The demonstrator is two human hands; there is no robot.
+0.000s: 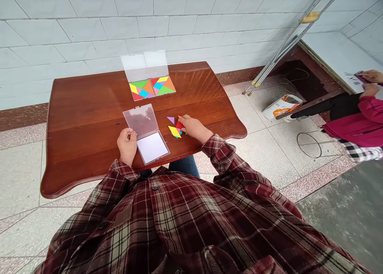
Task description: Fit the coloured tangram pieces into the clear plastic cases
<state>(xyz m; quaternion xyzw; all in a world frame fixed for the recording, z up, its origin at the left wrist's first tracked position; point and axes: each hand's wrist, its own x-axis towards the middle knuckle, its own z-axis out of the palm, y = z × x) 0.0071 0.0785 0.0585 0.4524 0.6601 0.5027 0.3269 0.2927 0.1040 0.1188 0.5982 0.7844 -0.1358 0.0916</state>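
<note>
Looking down: we faced a polished wooden table, wearing a plaid flannel shirt.
Left hand: it was curled shut, pinching the edge of the near plastic case, which lay open with its clear lid flat on the table.
Right hand: it was bent over the loose tangram pieces, touching a red piece; we could not tell whether it had hold of it.
Pieces: a purple triangle lay just apart, between the near case and our right hand.
Far case: a second open case held a full, multicoloured tangram set.
Nearby: to our right, a co-worker's hands held a small purple object above a white table.
</note>
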